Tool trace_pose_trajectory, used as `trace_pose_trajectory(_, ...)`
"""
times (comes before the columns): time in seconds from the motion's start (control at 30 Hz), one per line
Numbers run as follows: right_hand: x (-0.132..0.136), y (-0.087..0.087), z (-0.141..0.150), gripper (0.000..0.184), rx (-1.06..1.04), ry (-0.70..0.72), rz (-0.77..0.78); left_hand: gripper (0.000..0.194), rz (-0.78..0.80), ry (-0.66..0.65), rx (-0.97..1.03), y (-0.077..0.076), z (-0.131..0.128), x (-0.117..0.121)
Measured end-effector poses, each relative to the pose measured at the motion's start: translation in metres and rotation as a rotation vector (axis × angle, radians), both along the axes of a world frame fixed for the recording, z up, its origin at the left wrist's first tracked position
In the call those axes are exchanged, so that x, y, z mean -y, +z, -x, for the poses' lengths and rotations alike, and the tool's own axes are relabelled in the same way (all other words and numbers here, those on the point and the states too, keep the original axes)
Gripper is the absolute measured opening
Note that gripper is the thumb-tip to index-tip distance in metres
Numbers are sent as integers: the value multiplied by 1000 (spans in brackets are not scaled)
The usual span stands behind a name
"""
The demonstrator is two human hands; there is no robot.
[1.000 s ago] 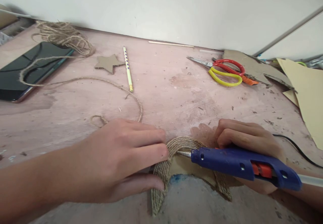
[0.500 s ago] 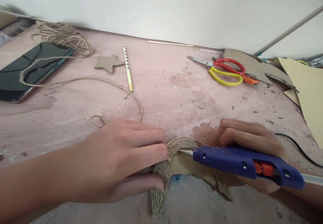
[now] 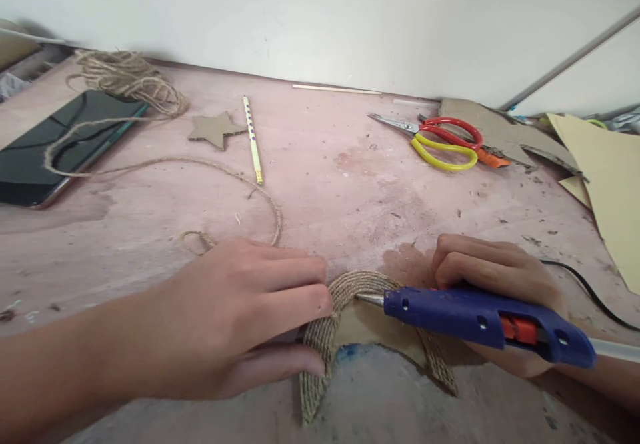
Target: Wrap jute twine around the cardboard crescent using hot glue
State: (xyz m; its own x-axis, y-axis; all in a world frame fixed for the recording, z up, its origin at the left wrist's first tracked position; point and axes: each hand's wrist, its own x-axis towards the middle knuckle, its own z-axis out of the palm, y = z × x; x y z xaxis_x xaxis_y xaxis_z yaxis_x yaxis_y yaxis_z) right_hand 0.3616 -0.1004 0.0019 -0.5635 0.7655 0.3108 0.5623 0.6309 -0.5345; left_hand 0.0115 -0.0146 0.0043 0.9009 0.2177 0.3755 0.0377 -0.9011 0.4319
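A blue hot glue gun (image 3: pixel 450 317) is gripped in my right hand (image 3: pixel 493 277), with a pale glue stick (image 3: pixel 617 350) at its rear. Its metal nozzle touches or nearly touches the inner edge of a curved cardboard piece (image 3: pixel 385 329) faced with rows of twine (image 3: pixel 373 282). My left hand (image 3: pixel 240 317) steadies the left side of this arch, thumb below and fingers above it. Past my left hand, a loose strand of twine (image 3: pixel 277 214) curls back to a tangled bundle (image 3: pixel 130 77).
At the back left lie a phone (image 3: pixel 65 147) and a cardboard star (image 3: pixel 216 131) beside a patterned pencil (image 3: pixel 253 141). Scissors (image 3: pixel 447 144) rest at the right near cardboard scraps (image 3: pixel 493 127) and yellow sheets (image 3: pixel 607 191). A black cord (image 3: pixel 590 289) runs off to the right.
The camera view has shifted slightly. Both hands, the glue gun and the twine-faced arch keep almost the same places.
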Motion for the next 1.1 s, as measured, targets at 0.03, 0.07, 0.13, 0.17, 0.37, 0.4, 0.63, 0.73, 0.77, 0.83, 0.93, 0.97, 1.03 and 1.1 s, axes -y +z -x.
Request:
trace_pose_trajectory(0.03,-1,0,0,19,4,4,-3,34,2,4,-6,0,0,0)
trace_pose_trajectory(0.07,-1,0,0,17,9,11,-6,33,-2,5,-14,0,0,0)
trace_pose_trajectory(0.13,-2,1,0,13,17,23,-9,32,-12,5,-16,-1,0,1)
trace_pose_trajectory(0.17,-3,1,0,11,14,24,-14,31,-16,7,-13,-1,0,1)
trace_pose_trajectory(0.37,2,0,0,10,-20,-7,-15,29,26,-24,-24,-4,1,1)
trace_pose_trajectory(0.4,3,-1,1,12,-30,-17,-11,30,42,-25,-32,-5,1,0)
trace_pose_trajectory(0.63,17,7,9,8,-22,-105,47,24,22,-15,-53,-6,-1,-1)
trace_pose_trajectory(0.73,27,17,3,18,173,-162,-115,11,-43,-32,-47,-2,-2,3)
trace_pose_trajectory(0.77,29,20,0,24,242,-189,-183,13,-67,-44,-38,-2,-2,4)
trace_pose_trajectory(0.83,28,25,-6,24,338,-262,-285,17,-131,-52,-11,-1,-3,8)
trace_pose_trajectory(0.93,12,26,-14,23,458,-367,-334,10,-272,-17,31,-3,-4,17)
trace_pose_trajectory(0.97,3,24,-17,28,492,-377,-316,8,-318,-3,48,-3,-5,21)
trace_pose_trajectory(1.03,-13,19,-23,36,533,-349,-250,16,-389,21,70,-5,-5,30)
trace_pose_trajectory(1.1,-25,15,-30,38,542,-299,-167,25,-420,34,83,-5,-5,37)
